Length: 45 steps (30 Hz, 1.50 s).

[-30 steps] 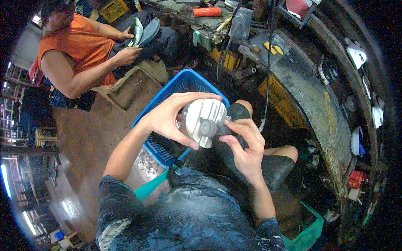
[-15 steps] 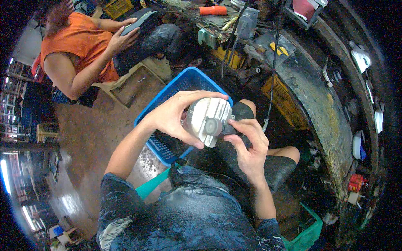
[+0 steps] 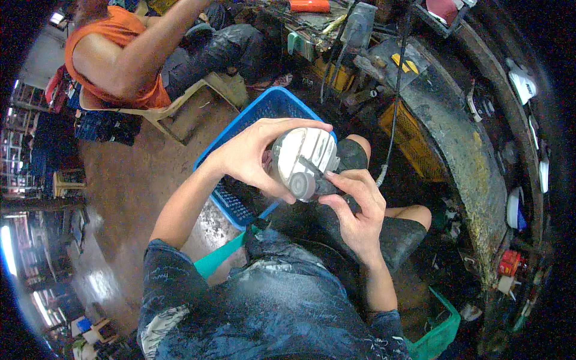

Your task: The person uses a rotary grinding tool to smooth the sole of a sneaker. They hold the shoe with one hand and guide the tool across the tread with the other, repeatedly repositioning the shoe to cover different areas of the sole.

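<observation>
My left hand grips a pale, rounded piece with a smooth domed face and raised parallel ribs, fingers along its far edge and thumb along the near edge. What it is I cannot tell. In my right hand is a dark rotary hand tool, pinched between thumb and fingers. Its round grey wheel overlaps the near part of the ribbed piece; whether they touch is unclear. A black flexible cable hangs down to my right hand. Both hands are over my lap, beside a blue plastic basket.
To the left sits a co-worker in an orange top on a beige plastic chair. A worn, dirty bench curves along the right, with a yellow crate below it. A green seat edge shows beside me.
The tool's wheel has shifted slightly left and nearer me across the ribbed piece, which has tilted a little. The co-worker's arm has risen, and the shoe they held is out of sight.
</observation>
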Each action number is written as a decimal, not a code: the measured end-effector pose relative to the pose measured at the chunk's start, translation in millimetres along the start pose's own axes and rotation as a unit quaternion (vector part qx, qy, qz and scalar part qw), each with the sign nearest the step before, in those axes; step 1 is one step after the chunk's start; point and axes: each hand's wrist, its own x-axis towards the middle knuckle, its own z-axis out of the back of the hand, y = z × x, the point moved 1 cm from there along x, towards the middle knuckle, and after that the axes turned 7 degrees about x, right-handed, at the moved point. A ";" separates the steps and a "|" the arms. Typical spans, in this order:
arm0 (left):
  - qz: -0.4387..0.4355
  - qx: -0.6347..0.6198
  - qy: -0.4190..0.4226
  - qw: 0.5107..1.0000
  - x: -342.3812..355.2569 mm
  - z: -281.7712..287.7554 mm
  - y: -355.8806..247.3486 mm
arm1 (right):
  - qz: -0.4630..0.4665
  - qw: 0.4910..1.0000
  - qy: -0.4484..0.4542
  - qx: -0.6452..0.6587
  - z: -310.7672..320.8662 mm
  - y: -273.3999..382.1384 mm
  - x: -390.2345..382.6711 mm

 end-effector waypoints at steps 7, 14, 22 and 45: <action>-0.023 0.038 -0.011 0.999 0.0 -0.5 3.9 | -0.001 1.000 -0.002 -0.009 -0.1 1.0 -5.1; -0.001 -0.001 -0.006 1.000 -2.8 -0.3 7.8 | -0.029 0.999 -0.025 -0.014 8.5 -4.6 -8.8; 0.034 -0.055 -0.053 0.997 -19.8 3.4 31.6 | -0.060 0.997 -0.049 -0.012 15.1 -8.4 -6.7; -0.015 0.048 -0.005 0.999 -15.8 -18.9 17.4 | -0.045 0.998 -0.047 0.012 2.6 -23.5 0.6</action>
